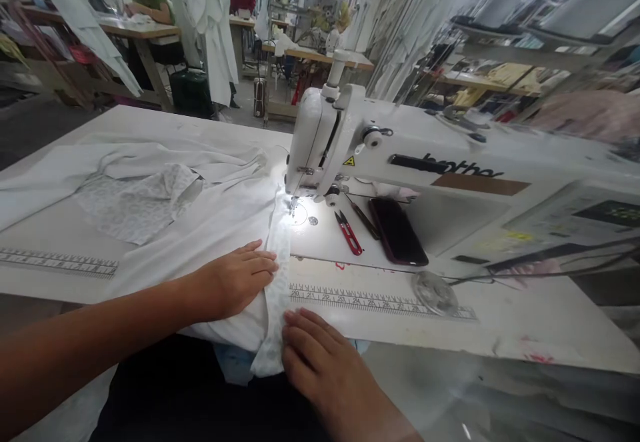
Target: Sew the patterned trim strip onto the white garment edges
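White fabric (215, 229) spreads over the machine table, with a pale patterned fabric strip (278, 289) along its right edge. The strip runs up to the lit presser foot (293, 207) of a white sewing machine (320, 135). My left hand (235, 279) lies flat on the fabric, fingertips stretched onto the strip. Nearer to me, my right hand (320, 355) has its fingers closed on the strip's right edge by the table's front; its thumb is hidden. A patterned fabric piece (140, 202) rests within the white cloth on the left.
Right of the needle lie red thread snips (349, 233), a dark slim tool (365, 221) and a phone (397, 231). A clear round disc (434, 293) sits on the printed ruler (350, 301). Behind are hanging garments (207, 22) and a person (150, 5) at another table.
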A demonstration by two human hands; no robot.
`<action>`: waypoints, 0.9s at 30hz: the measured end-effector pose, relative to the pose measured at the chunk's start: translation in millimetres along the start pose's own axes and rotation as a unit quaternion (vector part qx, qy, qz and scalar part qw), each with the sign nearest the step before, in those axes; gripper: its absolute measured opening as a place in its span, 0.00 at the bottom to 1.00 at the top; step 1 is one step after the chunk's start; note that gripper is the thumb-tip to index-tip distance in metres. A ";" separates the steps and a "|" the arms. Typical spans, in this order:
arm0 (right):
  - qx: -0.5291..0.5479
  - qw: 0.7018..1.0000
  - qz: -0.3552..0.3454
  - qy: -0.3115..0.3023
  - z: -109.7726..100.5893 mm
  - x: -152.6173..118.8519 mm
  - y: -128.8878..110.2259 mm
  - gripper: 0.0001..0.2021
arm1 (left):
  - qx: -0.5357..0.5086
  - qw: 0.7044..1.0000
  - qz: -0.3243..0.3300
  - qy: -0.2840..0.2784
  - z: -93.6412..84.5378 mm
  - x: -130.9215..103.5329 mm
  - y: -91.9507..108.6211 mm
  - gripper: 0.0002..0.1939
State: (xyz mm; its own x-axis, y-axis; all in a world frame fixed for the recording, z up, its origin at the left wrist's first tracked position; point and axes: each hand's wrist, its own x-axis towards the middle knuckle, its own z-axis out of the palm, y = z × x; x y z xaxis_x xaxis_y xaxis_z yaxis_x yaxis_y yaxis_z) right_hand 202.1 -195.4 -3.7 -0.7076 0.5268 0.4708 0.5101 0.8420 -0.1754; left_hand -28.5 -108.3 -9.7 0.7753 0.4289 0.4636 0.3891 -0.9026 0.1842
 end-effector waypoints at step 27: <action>0.048 0.996 0.064 -0.031 -4.2 53.8 76.6 0.11 | 0.006 0.999 0.030 -0.022 4.2 47.2 -97.6 0.13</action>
State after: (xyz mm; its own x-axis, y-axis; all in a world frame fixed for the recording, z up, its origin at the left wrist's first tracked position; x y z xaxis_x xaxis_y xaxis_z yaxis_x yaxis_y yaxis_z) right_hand 205.1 -103.0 11.8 -0.6708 0.6339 0.3850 0.5508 0.7734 -0.3138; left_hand -27.8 0.2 -9.4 0.8180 0.3764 0.4351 0.3482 -0.9259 0.1463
